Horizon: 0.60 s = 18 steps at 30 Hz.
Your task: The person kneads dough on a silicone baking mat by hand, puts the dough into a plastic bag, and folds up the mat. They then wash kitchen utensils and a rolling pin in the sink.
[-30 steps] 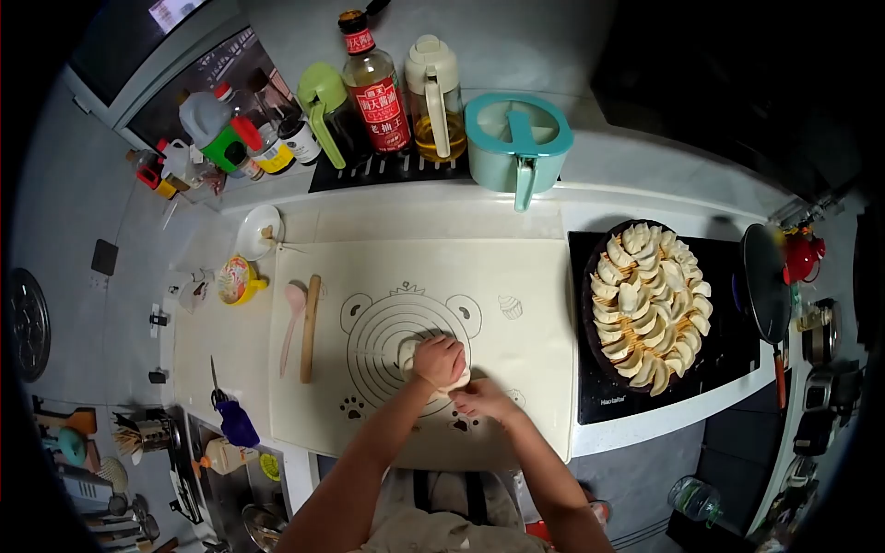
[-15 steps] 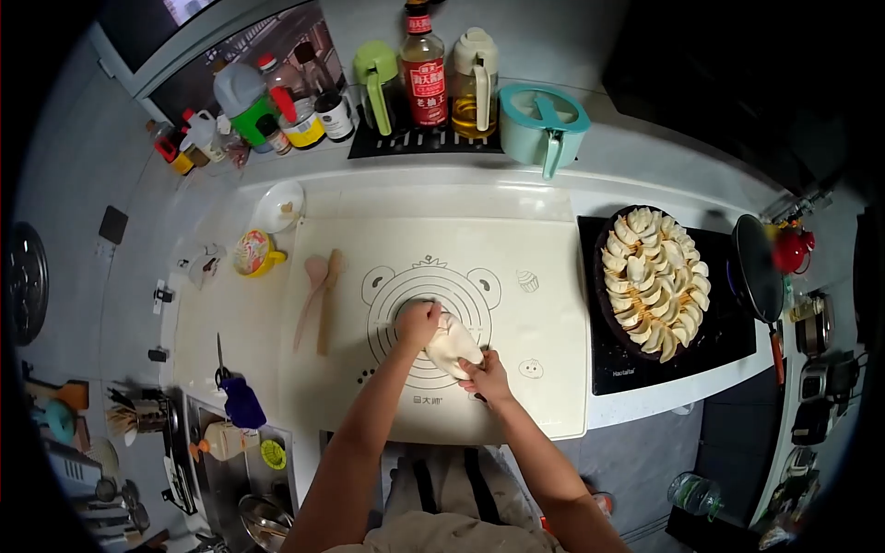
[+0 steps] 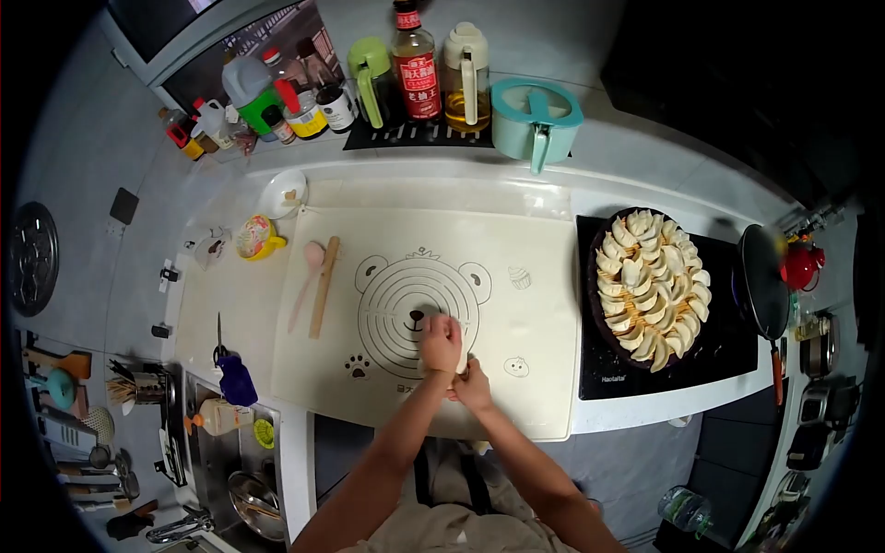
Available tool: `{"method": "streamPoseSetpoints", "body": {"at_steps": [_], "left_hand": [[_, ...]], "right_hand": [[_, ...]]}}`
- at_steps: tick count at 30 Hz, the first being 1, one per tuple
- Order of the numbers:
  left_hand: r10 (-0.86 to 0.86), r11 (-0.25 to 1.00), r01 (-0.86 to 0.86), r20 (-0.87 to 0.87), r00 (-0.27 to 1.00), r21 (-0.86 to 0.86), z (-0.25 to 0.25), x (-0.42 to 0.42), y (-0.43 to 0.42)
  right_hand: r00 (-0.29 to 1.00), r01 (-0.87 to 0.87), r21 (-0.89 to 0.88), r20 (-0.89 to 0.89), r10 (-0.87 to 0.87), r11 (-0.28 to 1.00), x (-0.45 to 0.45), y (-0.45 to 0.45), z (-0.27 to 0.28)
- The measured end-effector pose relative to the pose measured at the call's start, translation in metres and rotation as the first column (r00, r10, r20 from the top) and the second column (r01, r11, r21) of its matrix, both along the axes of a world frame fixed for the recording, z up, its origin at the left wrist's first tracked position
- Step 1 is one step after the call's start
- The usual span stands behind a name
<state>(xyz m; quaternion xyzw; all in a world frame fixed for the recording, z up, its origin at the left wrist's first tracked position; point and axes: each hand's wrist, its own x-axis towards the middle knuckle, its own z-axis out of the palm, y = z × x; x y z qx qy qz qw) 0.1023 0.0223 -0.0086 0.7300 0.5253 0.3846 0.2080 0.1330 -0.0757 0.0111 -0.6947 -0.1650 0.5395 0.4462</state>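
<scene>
**Gripping pale dough toward the front edge of the mat**

Resting on top of the dough point(image 3: 463, 361) with the left hand point(image 3: 441, 343), fingers bent and close together, with no wide gap showing between them; impossible to tell whether closed around it or only pressing. Pinching the near side with the right hand point(image 3: 472, 387), fingers narrowed and curled in, tips tucked out of view. Mostly covered by both hands, so hard to judge in full shape, but apparently soft, smooth and matt where visible.

Lying a little right of midway along the smooth cream mat point(image 3: 539, 323), over the lower right of the printed bear's rings. Set near the left edge of the mat, side by side: a slim pink spoon point(image 3: 310, 267) with a rounded bowl, and a straight, cylindrical wooden rolling pin point(image 3: 324, 288). Beyond the right edge, on the glossy black hob point(image 3: 728, 355), crowded into a round dark pan point(image 3: 595, 309): pleated, crescent-shaped dumplings point(image 3: 650, 290).
</scene>
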Motion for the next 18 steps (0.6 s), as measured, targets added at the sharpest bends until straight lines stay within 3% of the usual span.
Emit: {"method": "streamPoseSetpoints", "body": {"at_steps": [3,4,6,9,13,18], "left_hand": [[-0.017,0.979,0.067,-0.254,0.967,0.191,-0.003,0.011,0.026],[-0.052,0.970,0.112,-0.270,0.961,0.213,-0.004,0.014,0.033],[-0.125,0.946,0.206,-0.305,0.944,0.249,-0.008,0.020,0.048],[-0.176,0.973,0.216,-0.359,0.917,0.076,-0.018,0.031,0.069],[-0.194,0.972,0.229,-0.362,0.912,0.053,-0.022,0.038,0.087],[-0.217,0.975,0.214,-0.437,0.873,-0.057,-0.019,0.036,0.087]], "right_hand": [[1.000,-0.023,-0.005,-0.013,0.023,1.000,0.008,0.007,-0.001],[0.997,0.039,0.094,-0.065,-0.033,0.995,0.007,0.008,-0.014],[0.996,-0.001,0.019,-0.088,0.003,1.000,0.010,0.013,-0.023],[0.984,0.025,-0.007,-0.174,-0.026,1.000,0.009,0.020,-0.025],[0.948,0.171,0.027,-0.275,-0.157,0.985,0.004,0.031,-0.018],[0.919,0.173,-0.092,-0.343,-0.194,0.981,0.003,0.035,-0.009]]}}
